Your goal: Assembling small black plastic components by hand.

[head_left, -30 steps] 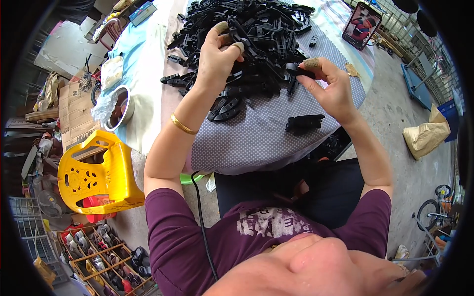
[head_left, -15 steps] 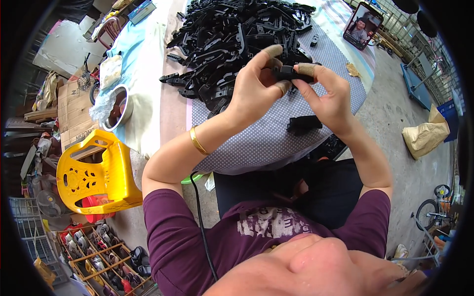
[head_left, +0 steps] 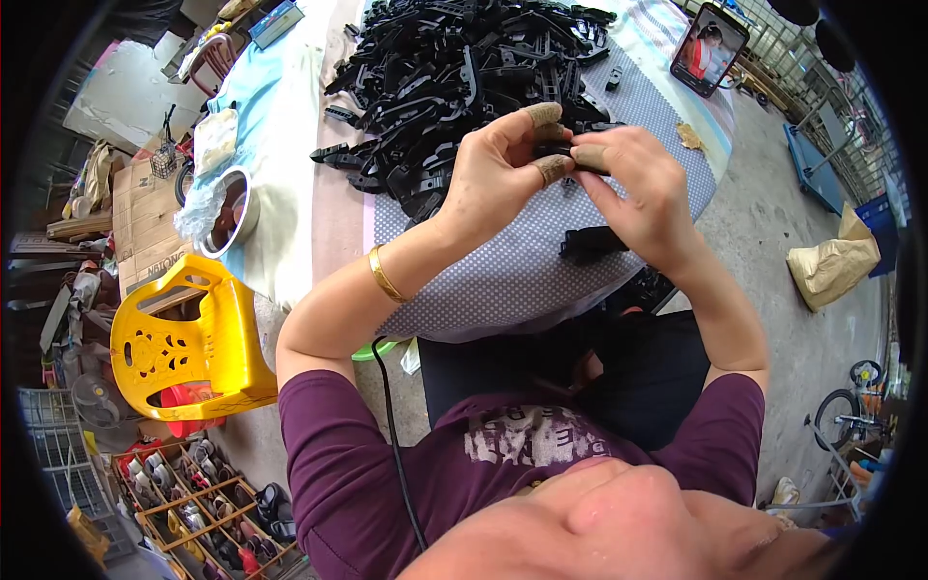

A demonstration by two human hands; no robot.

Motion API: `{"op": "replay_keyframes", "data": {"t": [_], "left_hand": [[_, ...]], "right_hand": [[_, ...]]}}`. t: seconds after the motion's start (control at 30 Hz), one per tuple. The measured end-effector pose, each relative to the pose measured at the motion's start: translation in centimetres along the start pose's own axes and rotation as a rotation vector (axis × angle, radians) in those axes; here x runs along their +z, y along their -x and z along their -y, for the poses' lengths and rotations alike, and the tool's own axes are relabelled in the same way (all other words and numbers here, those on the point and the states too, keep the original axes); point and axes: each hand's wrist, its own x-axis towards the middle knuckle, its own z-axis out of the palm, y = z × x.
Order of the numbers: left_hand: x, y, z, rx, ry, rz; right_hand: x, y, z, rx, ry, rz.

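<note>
Above the near part of the table, my left hand and my right hand meet at the fingertips around a small black plastic part. Both hands are closed on it, and the fingers cover most of its shape. Tan wraps cover several fingertips. Just beyond my hands rises a large heap of black plastic parts. Below my right hand, a separate dark plastic piece lies near the table's front edge.
A phone stands at the table's far right, near a dry leaf. On the left are a white bowl and a yellow plastic chair. A black cable runs down in front of me. A paper sack stands on the right.
The black part has turned between my fingers and shows less. My right fingers have shifted their hold, with the index finger lower. The picture on the phone has changed.
</note>
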Motion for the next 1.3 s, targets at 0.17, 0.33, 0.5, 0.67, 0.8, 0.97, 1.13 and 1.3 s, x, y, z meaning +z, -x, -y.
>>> {"op": "replay_keyframes", "data": {"t": [0.17, 0.33, 0.5, 0.67, 0.8, 0.97, 1.13, 1.3], "left_hand": [[0.3, 0.1, -0.8, 0.110, -0.140, 0.029], [-0.2, 0.0, 0.0, 0.087, -0.458, 0.080], [-0.2, 0.3, -1.2, 0.232, -0.678, 0.111], [-0.4, -0.3, -0.1, 0.219, -0.521, 0.160], [-0.4, -0.1, 0.7, -0.005, -0.590, 0.357], [0.3, -0.2, 1.1, 0.061, -0.745, 0.487], [1.1, -1.3, 4.8, 0.542, -1.105, 0.163], [0.8, -1.6, 4.3, 0.411, -1.244, 0.295]], "right_hand": [[-1.4, -0.4, -1.7, 0.471, -0.527, 0.333], [-1.5, 0.0, -1.5, 0.430, -0.409, 0.396], [-2.2, 0.1, -0.9, 0.360, -0.289, 0.303], [-2.5, 0.1, -2.2, 0.430, -0.329, 0.458], [-2.1, 0.7, -6.2, 0.563, -0.675, 0.408], [-0.9, 1.9, -9.1, 0.461, -0.089, 0.280], [1.4, 2.3, -8.4, 0.226, 0.178, 0.318], [0.5, 1.7, -7.5, 0.370, 0.126, 0.422]]}}
